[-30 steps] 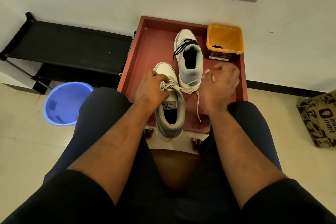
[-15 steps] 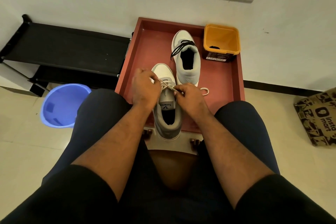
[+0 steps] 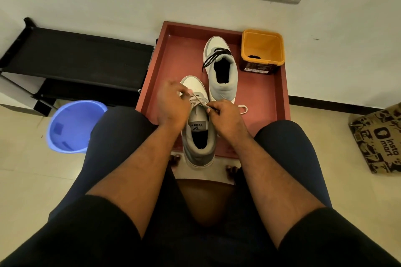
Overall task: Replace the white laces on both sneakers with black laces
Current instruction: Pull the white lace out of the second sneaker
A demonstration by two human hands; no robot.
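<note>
Two grey-and-white sneakers stand on a red tray [image 3: 262, 93]. The near sneaker [image 3: 198, 138] carries a white lace [image 3: 196, 101] across its eyelets. My left hand [image 3: 172, 104] pinches that lace over the left side of the shoe. On the right side my right hand [image 3: 225, 115] pinches the same lace, and a loose loop of it [image 3: 243, 109] lies on the tray beside that hand. The far sneaker [image 3: 221, 71] has a black lace [image 3: 213, 56] threaded in it.
An orange tub [image 3: 262, 49] with something black inside stands at the tray's back right. A blue plastic basin [image 3: 73, 125] sits on the floor at the left, below a black shoe rack [image 3: 71, 60]. A printed paper bag [image 3: 377, 138] lies at the right. My knees flank the tray.
My right hand came back from the right, where it held the white lace pulled out, to the near sneaker's eyelets. The left hand stayed on the shoe.
</note>
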